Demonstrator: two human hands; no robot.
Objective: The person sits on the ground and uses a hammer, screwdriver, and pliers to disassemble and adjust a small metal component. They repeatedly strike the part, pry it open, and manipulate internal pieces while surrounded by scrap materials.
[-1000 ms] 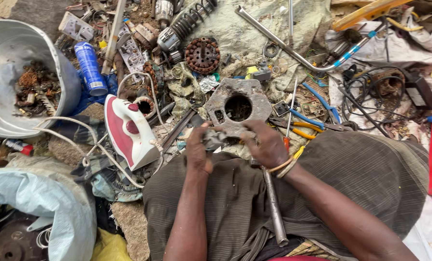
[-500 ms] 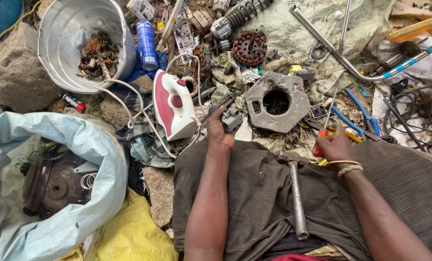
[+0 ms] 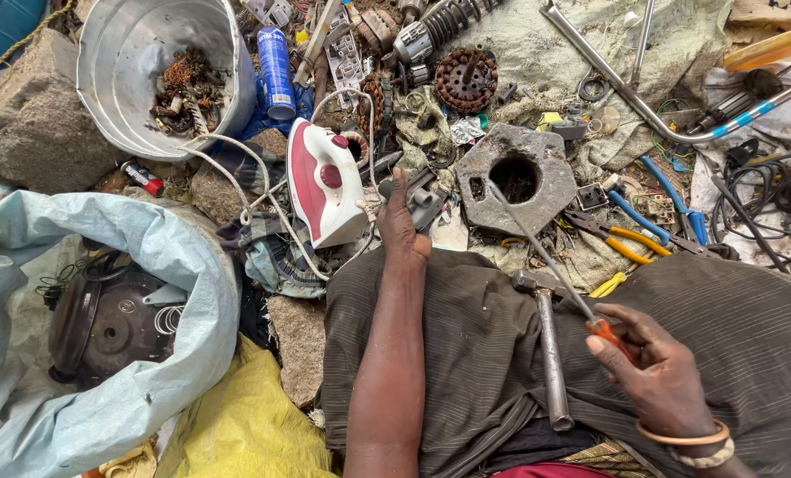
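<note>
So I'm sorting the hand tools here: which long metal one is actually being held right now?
The orange-handled screwdriver, gripped in the right hand, its shaft reaching toward the holed metal block. The hammer lies loose on the lap; the pliers lie on the ground.

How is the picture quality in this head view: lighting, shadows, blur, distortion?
Head view: soft, even daylight, no hard shadows; mild glare on the metal bucket. Sharp throughout: the left hand by the iron and the right hand holding the screwdriver show no motion blur. Wide-angle bending at the edges.

Head cam, steep down, close.
</note>
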